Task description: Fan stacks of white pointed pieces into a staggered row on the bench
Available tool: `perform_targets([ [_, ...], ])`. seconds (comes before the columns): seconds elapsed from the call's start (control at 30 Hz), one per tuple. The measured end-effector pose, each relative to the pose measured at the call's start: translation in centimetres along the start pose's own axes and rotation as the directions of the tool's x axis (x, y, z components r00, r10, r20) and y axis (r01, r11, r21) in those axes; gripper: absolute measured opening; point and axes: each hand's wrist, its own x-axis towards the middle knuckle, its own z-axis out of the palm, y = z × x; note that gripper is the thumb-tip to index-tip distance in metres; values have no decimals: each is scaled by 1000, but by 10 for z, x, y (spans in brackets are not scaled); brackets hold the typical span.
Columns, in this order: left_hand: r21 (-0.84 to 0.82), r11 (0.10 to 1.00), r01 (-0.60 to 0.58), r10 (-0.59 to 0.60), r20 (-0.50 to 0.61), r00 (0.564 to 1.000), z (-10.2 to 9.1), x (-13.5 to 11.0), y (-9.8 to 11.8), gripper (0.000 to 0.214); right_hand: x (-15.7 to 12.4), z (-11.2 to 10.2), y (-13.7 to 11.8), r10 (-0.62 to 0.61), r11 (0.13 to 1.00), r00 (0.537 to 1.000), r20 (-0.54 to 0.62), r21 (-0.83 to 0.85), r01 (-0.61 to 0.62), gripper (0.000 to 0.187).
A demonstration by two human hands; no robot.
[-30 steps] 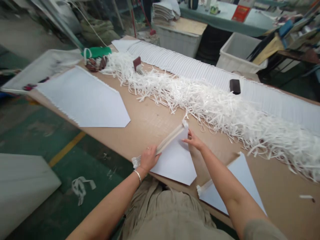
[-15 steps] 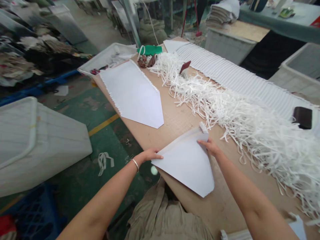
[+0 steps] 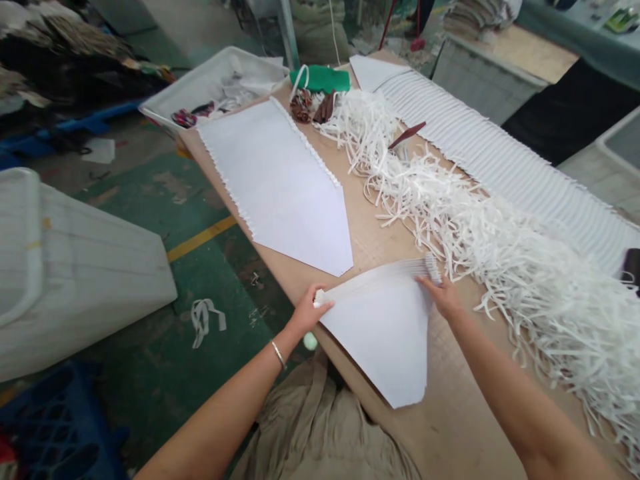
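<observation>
A stack of white paper-like sheets (image 3: 383,333) lies at the near edge of the brown table, its far edge fanned into fine layers. My left hand (image 3: 310,309) grips the stack's left corner, thumb on top and fingers beneath. My right hand (image 3: 443,293) grips the right corner the same way, beside the layered edge. Just beyond lies a second, larger spread of white sheets (image 3: 285,190) with stepped edges along both sides. A long heap of white strips (image 3: 480,247) runs down the right of the table.
Behind the strips, a long row of overlapping white sheets (image 3: 500,147) stretches along the far edge. At the table's far end are a green cloth item (image 3: 325,79) and a white tub (image 3: 165,100). A large white bin (image 3: 100,267) stands on the floor at left.
The stack has turned slightly, and its far edge now shows more fanned layers. My left hand has shifted up at its corner. The camera view has shifted a little.
</observation>
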Motion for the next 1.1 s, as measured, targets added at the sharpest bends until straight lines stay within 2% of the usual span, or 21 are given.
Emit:
perform_targets([
  [0.03, -225, 972, 64, -71, -22, 997, -1, 4, -5, 53, 1, 1, -2, 7, 1000, 1000, 4, 18, -7, 58],
  [0.1, -579, 795, 180, -208, 18, 978, 5, 7, -12, 59, 7, 1, -9, 111, 988, 991, 80, 99, -118, 59],
  [0.17, -730, 629, 268, -266, 122, 956, 18, 4, -16, 60, 16, -1, -15, 261, 946, 943, 208, 139, -293, 57],
  [0.2, -751, 592, 294, -282, 148, 948, 24, 1, -17, 60, 20, -1, -17, 315, 929, 921, 231, 126, -349, 55],
  [0.23, -748, 593, 298, -296, 141, 945, 31, -3, -18, 59, 24, -1, -17, 335, 925, 915, 223, 108, -365, 54],
  [0.3, -684, 690, 236, -304, 22, 952, 41, -13, -19, 57, 26, 1, -12, 280, 952, 949, 145, 86, -294, 54],
  [0.4, -515, 854, 73, -176, -155, 972, 48, -27, -19, 51, 23, -1, 0, 165, 979, 986, 36, 112, -168, 55],
  [0.47, -528, 849, 28, -145, -180, 973, 51, -32, -17, 54, 23, -7, 6, 200, 963, 978, 61, 172, -208, 54],
  [0.53, -688, 720, 90, -207, -90, 974, 52, -31, -13, 60, 26, -16, 9, 265, 928, 949, 173, 221, -300, 54],
  [0.63, -855, 424, 299, -231, 217, 949, 55, -28, -9, 65, 30, -28, 10, 348, 897, 879, 326, 158, -413, 53],
  [0.67, -864, 373, 338, -221, 271, 937, 57, -29, -8, 65, 30, -30, 10, 364, 895, 866, 342, 128, -427, 52],
  [0.7, -869, 357, 342, -226, 275, 934, 61, -31, -8, 65, 28, -32, 11, 372, 896, 862, 345, 110, -431, 51],
  [0.83, -874, 448, 189, -302, 51, 952, 75, -50, -8, 62, 13, -34, 9, 357, 899, 877, 322, 137, -417, 46],
  [0.93, -854, 503, 134, -303, -29, 952, 73, -55, -8, 60, 9, -28, -4, 364, 896, 868, 338, 128, -425, 40],
  [1.0, -850, 516, 104, -291, -60, 955, 58, -49, -8, 60, 16, -14, -21, 351, 902, 866, 358, 121, -415, 40],
  [1.1, -850, 525, 41, -274, -123, 954, 16, -28, -8, 61, 40, 29, -56, 280, 927, 878, 388, 130, -353, 45],
])
